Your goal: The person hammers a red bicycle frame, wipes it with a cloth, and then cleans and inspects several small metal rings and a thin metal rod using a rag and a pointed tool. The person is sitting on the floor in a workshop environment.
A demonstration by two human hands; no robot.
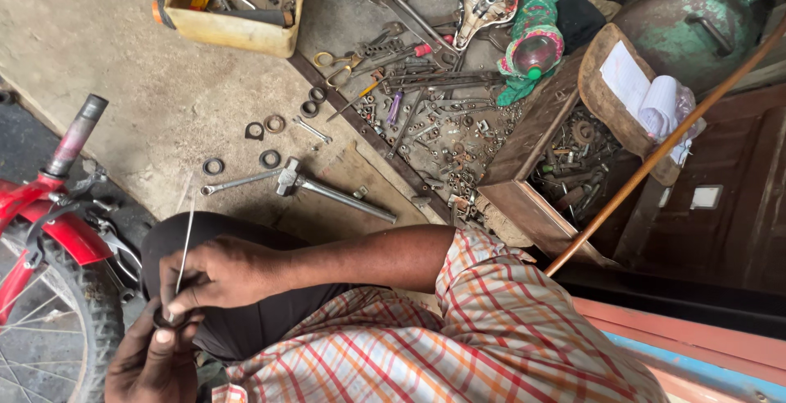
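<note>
At lower left, the right hand (217, 276) pinched a thin wire (187, 243) upright; the left hand (155, 362) gripped a small ring (164, 319) beneath.

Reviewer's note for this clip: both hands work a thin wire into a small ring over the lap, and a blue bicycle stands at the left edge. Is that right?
Not quite: the head view shows the bicycle is red, not blue. The rest holds: the right hand and left hand work a thin wire into a small ring over the lap.
</note>
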